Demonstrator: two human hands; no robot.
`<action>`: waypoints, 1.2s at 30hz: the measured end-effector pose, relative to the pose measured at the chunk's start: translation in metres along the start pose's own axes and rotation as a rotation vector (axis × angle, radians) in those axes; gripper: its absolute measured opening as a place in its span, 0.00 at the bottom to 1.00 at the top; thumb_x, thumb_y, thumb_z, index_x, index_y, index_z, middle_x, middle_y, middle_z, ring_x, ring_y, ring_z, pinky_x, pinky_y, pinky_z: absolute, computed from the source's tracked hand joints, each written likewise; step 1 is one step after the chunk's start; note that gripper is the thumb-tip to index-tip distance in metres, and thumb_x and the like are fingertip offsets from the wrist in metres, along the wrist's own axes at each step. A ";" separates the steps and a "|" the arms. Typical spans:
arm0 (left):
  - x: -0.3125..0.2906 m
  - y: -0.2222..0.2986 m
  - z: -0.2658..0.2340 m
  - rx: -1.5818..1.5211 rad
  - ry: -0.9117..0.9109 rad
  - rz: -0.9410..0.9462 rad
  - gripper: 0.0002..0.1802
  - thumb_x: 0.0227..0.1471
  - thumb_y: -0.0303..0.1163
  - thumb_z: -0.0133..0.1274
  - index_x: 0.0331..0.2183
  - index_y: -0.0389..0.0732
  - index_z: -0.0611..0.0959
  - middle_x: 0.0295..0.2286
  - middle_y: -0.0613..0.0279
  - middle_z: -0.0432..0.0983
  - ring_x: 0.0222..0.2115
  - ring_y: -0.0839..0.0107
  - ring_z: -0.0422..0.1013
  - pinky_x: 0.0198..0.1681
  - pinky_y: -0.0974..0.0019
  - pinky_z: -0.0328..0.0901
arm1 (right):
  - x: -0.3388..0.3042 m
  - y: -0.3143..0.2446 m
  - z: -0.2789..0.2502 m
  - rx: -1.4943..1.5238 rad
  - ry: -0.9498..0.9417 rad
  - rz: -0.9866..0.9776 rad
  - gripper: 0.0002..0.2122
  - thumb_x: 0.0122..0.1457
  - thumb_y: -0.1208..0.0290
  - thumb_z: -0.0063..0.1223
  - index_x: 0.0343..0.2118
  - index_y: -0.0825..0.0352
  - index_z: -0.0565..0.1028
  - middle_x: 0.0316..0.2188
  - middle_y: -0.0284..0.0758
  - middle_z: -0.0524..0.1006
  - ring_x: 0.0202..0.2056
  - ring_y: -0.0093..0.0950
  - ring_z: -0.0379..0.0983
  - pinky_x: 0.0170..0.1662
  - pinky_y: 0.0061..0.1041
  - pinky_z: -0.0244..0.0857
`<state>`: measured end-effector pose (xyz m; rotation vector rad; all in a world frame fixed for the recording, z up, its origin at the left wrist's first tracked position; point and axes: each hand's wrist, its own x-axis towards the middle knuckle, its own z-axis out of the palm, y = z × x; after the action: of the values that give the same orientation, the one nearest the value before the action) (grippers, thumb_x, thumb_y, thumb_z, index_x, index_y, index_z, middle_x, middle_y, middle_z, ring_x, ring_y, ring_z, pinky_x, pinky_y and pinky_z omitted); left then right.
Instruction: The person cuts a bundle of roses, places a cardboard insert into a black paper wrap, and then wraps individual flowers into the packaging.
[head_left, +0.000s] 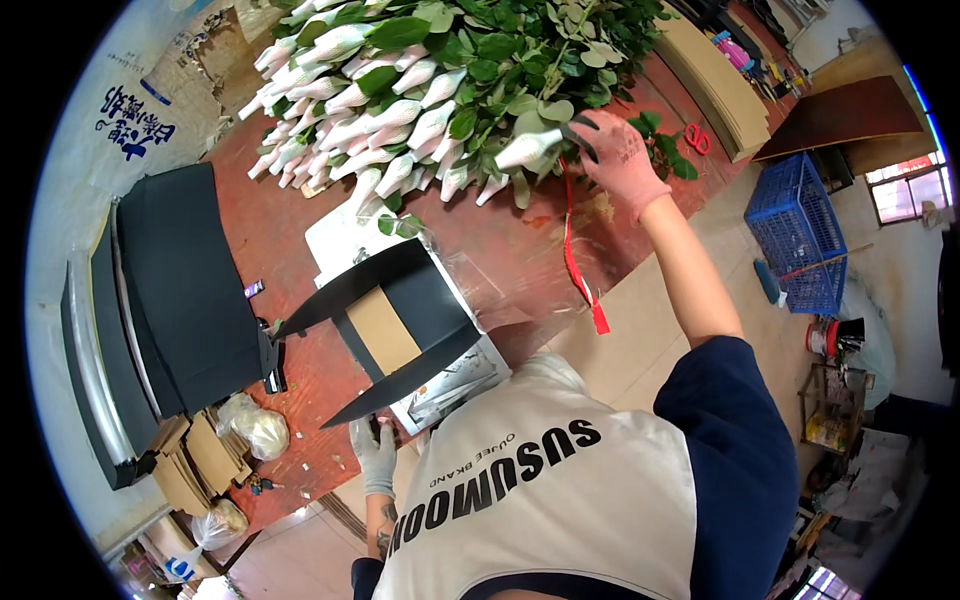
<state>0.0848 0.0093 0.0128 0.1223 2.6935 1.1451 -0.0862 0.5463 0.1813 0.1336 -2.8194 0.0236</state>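
My right hand (615, 160), in a pink glove with dark fingertips, is closed on the stem of a rose (530, 150) whose bud is sleeved in white netting. This rose lies at the front right of a large heap of similar netted roses (385, 125) with green leaves. Nearer to me stands a black wrapping sheet (430, 285) with two curved sides raised and a brown cardboard piece (383, 330) inside. My left hand (375, 455), in a pale grey glove, is at the table edge beside the sheet's near corner, its visible fingers apart.
White printed paper (455, 385) lies under the black sheet on the red table (290, 400). Black sheets (185, 285) are stacked at left, with cardboard pieces (200, 460) nearby. A red ribbon (575, 260), red scissors (697, 140) and long cardboard (715, 90) are on the right; a blue crate (795, 235) stands beyond.
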 end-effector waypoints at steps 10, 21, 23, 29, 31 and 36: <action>-0.011 0.010 0.018 0.154 0.052 -0.032 0.25 0.54 0.31 0.47 0.52 0.30 0.71 0.55 0.42 0.62 0.60 0.50 0.52 0.63 0.54 0.46 | -0.047 -0.053 0.050 0.277 0.048 0.243 0.26 0.52 0.54 0.55 0.52 0.63 0.68 0.53 0.46 0.68 0.56 0.41 0.63 0.58 0.37 0.58; -0.066 0.028 0.031 -0.052 0.376 0.045 0.19 0.55 0.25 0.48 0.48 0.29 0.73 0.49 0.46 0.66 0.43 0.61 0.71 0.44 0.63 0.68 | -0.112 -0.005 0.119 0.148 -0.704 0.507 0.18 0.53 0.59 0.45 0.38 0.69 0.78 0.41 0.46 0.78 0.45 0.40 0.74 0.48 0.36 0.67; -0.083 0.031 0.035 -0.141 0.411 -0.069 0.18 0.55 0.25 0.48 0.48 0.29 0.74 0.49 0.46 0.66 0.43 0.61 0.71 0.44 0.63 0.68 | -0.117 -0.013 0.119 0.054 -0.608 0.425 0.17 0.53 0.61 0.45 0.38 0.68 0.78 0.39 0.45 0.78 0.44 0.40 0.75 0.47 0.36 0.68; -0.070 0.047 0.081 -0.447 0.269 -0.371 0.18 0.55 0.25 0.48 0.47 0.30 0.74 0.47 0.47 0.68 0.42 0.61 0.72 0.43 0.63 0.68 | -0.120 0.020 0.103 -0.005 -0.751 0.409 0.14 0.52 0.64 0.47 0.39 0.64 0.77 0.37 0.43 0.79 0.42 0.39 0.76 0.45 0.35 0.69; -0.064 0.061 0.097 -0.498 0.222 -0.397 0.18 0.54 0.25 0.48 0.47 0.30 0.74 0.47 0.47 0.68 0.42 0.61 0.72 0.43 0.63 0.68 | -0.124 0.056 0.101 0.019 -0.737 0.400 0.13 0.52 0.63 0.48 0.39 0.62 0.76 0.36 0.41 0.78 0.41 0.38 0.76 0.44 0.36 0.69; -0.044 0.116 0.155 -0.596 0.149 -0.495 0.18 0.54 0.26 0.49 0.47 0.30 0.75 0.45 0.47 0.69 0.41 0.62 0.72 0.43 0.63 0.68 | -0.148 0.162 0.109 -0.033 -0.476 0.438 0.11 0.55 0.62 0.48 0.36 0.62 0.75 0.36 0.39 0.75 0.38 0.39 0.75 0.41 0.38 0.69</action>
<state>0.1623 0.1914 -0.0010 -0.6978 2.1677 1.7410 0.0040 0.7176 0.0311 -0.5583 -3.2561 0.0501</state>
